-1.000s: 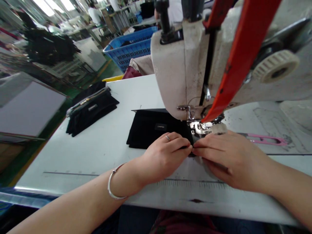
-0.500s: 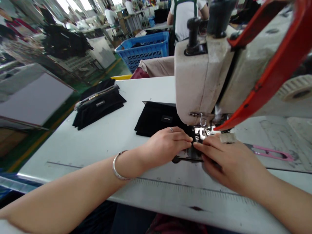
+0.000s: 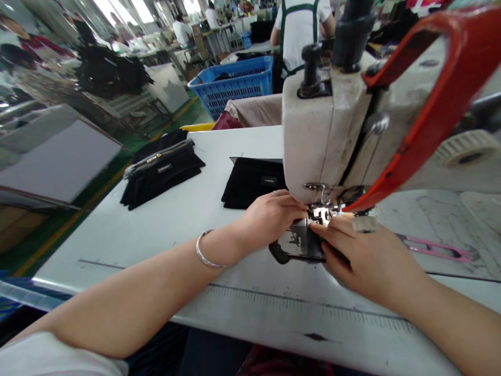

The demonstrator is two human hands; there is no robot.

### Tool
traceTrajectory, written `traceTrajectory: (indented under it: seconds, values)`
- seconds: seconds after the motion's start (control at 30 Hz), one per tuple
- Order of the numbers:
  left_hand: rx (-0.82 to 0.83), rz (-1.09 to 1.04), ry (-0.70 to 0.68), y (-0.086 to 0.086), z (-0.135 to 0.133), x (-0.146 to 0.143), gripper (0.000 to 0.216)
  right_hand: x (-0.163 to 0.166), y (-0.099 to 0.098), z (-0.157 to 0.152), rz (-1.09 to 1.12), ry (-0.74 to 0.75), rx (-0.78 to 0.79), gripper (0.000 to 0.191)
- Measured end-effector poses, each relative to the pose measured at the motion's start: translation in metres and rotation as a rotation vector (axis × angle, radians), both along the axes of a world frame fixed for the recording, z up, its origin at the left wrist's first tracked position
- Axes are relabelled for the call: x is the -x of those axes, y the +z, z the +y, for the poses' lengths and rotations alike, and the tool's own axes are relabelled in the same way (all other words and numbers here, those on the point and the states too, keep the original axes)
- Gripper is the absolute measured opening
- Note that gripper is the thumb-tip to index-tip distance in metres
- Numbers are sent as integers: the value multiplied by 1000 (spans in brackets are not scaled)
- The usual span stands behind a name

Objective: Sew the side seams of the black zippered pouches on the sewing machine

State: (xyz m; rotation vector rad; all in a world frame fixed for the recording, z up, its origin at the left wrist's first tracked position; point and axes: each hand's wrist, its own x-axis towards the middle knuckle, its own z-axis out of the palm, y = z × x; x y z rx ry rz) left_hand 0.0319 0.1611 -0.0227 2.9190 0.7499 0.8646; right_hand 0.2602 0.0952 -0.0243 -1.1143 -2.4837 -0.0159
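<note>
A black fabric piece (image 3: 250, 183) with a small label lies on the white table (image 3: 188, 219) under the head of a cream sewing machine (image 3: 324, 130). My left hand (image 3: 270, 216) rests on the near edge of the fabric, fingers pressed together and pointing at the presser foot (image 3: 323, 213). My right hand (image 3: 364, 256) lies on the metal needle plate (image 3: 295, 244), its fingers together, fingertips meeting the left hand's just in front of the needle. What sits between the fingertips is hidden.
A stack of black zippered pouches (image 3: 162, 169) lies at the table's far left. Pink thread snips (image 3: 434, 249) lie right of the machine. An orange-red strap (image 3: 430, 109) crosses the machine. A blue basket (image 3: 238, 83) and a person in white (image 3: 301, 23) are behind.
The black fabric has slid away from me under the machine, uncovering the needle plate. Both hands moved forward with it, and the view tilted up.
</note>
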Motion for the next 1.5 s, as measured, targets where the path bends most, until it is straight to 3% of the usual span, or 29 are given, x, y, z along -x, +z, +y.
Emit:
traceTrajectory:
  seconds: [0.63, 0.8, 0.9, 0.97, 1.23, 1.37, 1.5]
  values:
    - [50, 30, 53, -2, -6, -2, 25, 1, 5, -2, -15, 2, 29, 32]
    - [147, 119, 98, 20, -8, -6, 17, -4, 3, -4, 2, 26, 41, 31]
    - [273, 256, 47, 40, -5, -2, 17, -10, 1, -5, 57, 52, 69, 28]
    - [295, 325, -13, 44, -6, 3, 21, -12, -1, -5, 76, 74, 81, 29]
    - [236, 146, -6, 10, -30, 17, 34, -10, -3, -7, 61, 153, -3, 31]
    - [236, 176, -96, 7, -15, 25, 36, -7, 0, -9, 45, 156, -13, 35]
    - [221, 283, -139, 16, -3, 30, 40, -7, -1, -7, 29, 167, -11, 37]
